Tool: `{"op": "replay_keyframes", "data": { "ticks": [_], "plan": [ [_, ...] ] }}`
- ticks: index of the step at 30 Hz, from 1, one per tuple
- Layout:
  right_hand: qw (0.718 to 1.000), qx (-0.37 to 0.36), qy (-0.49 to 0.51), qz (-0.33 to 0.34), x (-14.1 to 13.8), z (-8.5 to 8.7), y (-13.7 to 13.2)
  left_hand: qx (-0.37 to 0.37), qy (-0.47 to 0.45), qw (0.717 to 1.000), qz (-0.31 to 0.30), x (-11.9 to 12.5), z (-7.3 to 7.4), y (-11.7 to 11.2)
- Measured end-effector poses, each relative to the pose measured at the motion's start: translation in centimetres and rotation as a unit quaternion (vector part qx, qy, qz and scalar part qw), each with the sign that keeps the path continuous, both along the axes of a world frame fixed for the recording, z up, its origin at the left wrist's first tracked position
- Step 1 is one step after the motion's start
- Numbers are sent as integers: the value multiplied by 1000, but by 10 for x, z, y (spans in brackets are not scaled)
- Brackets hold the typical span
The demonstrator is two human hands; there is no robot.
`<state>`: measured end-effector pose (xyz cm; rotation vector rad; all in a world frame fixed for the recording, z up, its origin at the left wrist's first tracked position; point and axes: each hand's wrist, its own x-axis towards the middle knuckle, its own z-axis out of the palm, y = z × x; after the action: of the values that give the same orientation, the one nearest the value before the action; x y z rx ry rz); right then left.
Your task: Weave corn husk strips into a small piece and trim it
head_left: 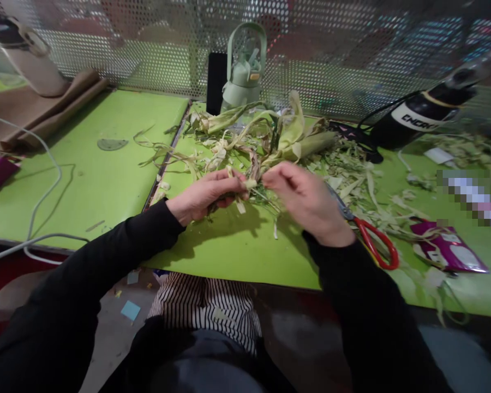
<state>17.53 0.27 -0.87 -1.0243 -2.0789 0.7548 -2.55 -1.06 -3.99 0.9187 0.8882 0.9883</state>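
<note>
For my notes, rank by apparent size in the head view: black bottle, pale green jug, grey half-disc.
1. Black bottle with white lettering
2. Pale green handled jug, similar, order unsure
3. Flat grey half-disc, clearly smallest

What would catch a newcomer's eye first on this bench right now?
Most likely the two hands at centre: the left hand and right hand pinch a small pale husk piece between them, above the bright green mat. Just behind them sprawls a pile of corn husks, with scraps strewn to the right. A pair of red-handled scissors lies on the mat beside the right wrist.
</note>
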Motion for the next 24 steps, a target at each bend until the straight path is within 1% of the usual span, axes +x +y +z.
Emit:
{"op": "replay_keyframes", "data": {
  "ticks": [1,3,5,6,8,10,12,14,16,19,22,24],
  "plan": [
    [1000,5,6,-27,9,7,0,2,-6,999,34,-4,2,2],
    [996,49,3,-80,27,18,1,19,-27,995,89,-13,9,5],
    [990,72,-71,-95,41,21,1,37,-40,991,118,-21,15,8],
    [986,67,-120,-90,45,17,1,42,-42,990,125,-23,17,9],
    [976,36,-200,-74,47,1,3,48,-42,989,130,-26,20,10],
    [969,11,-240,-62,45,-20,5,50,-43,989,129,-25,22,9],
    [961,12,-269,-59,42,-39,8,51,-49,988,135,-24,22,8],
    [956,18,-288,-56,42,-49,9,50,-54,987,141,-24,21,9],
    [953,26,-295,-58,41,-50,9,51,-56,987,141,-24,21,10],
    [959,52,-274,-52,27,-44,8,60,-62,987,134,-24,19,11],
    [972,67,-225,12,-3,-43,12,66,-69,988,125,-24,16,12],
    [972,50,-225,50,-23,-46,19,61,-72,988,125,-24,14,13]
  ]
}}
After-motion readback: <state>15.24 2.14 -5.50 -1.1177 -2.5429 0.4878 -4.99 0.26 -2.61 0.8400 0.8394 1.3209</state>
